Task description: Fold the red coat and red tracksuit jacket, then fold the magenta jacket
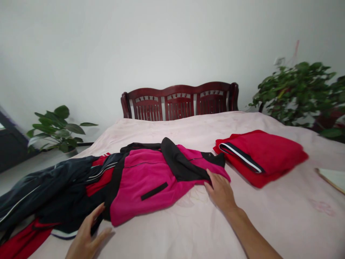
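A magenta jacket (145, 180) with black sleeves lies flat on the bed, its collar to the right and its black hem to the left. One black sleeve (175, 158) is bent across the front. My right hand (222, 190) rests at the shoulder, fingertips touching the end of that sleeve, with thumb and fingers apart. Beside the near corner of the hem is my left hand (87, 233), thumb and fingers spread and nothing between them. Whether its fingertips touch the cloth, I cannot tell.
Dark navy and red clothes (61, 187) lie loosely heaped at the left. A folded red garment stack (269, 151) sits at the right, near a book-like object (332, 178). Beyond the pink-sheeted bed (183, 233) are a wooden backrest (179, 102) and potted plants (302, 93).
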A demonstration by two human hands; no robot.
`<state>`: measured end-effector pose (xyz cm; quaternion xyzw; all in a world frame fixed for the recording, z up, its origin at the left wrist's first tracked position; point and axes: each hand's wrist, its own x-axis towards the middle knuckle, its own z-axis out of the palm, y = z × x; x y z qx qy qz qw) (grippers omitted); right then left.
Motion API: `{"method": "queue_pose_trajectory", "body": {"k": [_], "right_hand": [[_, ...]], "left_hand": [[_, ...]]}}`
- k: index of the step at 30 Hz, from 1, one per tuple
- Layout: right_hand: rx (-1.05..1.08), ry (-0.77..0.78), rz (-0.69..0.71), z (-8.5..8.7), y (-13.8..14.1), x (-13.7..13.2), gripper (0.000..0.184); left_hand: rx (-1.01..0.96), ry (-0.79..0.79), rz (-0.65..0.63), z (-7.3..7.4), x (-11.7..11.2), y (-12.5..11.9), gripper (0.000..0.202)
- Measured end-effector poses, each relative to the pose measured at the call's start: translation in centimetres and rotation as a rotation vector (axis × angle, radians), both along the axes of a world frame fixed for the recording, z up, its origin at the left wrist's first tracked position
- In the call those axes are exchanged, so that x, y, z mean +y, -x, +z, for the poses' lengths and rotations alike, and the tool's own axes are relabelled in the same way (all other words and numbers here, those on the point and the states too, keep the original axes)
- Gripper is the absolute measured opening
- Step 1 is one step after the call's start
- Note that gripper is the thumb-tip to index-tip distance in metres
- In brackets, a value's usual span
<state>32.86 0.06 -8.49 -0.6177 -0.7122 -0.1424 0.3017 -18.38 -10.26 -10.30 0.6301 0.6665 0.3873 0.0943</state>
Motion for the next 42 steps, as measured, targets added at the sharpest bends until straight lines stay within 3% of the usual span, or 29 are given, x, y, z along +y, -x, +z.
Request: {"method": "queue_pose_trajectory", "body": {"k": [2,5,8,13,18,23,28,32,35,39,42], "right_hand": [[0.025,0.063,-0.025,0.0,-0.3,0.3,0.037],[0.089,0.110,-0.041,0.2,-0.9,0.4,0.033],[0.230,0.116,-0.084,0.4,-1.3,0.4,0.037],[0.421,0.229,-0.194,0.7,-1.7,0.3,0.043],[0.590,0.227,-0.255,1.3,-2.5,0.2,0.046],[0.731,0.049,-0.226,1.8,-4.5,-0.5,0.047],[0.390,0.296,-0.048,2.1,-4.4,-1.5,0.047],[0.250,0.329,-0.109,2.2,-3.8,-1.8,0.051],[0.265,0.336,-0.116,2.4,-3.8,-2.0,0.053],[0.280,0.383,-0.067,2.5,-3.4,-2.2,0.043],[0.261,0.357,-0.095,2.4,-3.1,-2.2,0.038]], "left_hand": [[0.133,0.003,-0.032,-1.0,-0.9,0.1,0.077],[0.221,-0.032,-0.007,-1.0,-0.8,-1.1,0.078],[0.096,-0.038,0.016,0.1,0.2,-2.8,0.073],[-0.291,-0.022,0.038,1.9,2.3,-5.6,0.065],[-0.352,-0.055,-0.077,4.8,3.9,-5.9,0.049],[-0.218,-0.097,0.020,7.3,4.6,-1.2,0.042],[0.040,0.191,-0.242,5.8,4.1,1.4,0.033],[0.265,0.325,-0.241,4.9,3.8,1.4,0.027],[0.505,0.411,-0.131,6.2,4.0,1.4,0.030],[0.690,0.206,-0.054,8.1,4.4,-0.4,0.035],[0.605,0.077,-0.205,7.6,4.7,-3.4,0.035]]}}
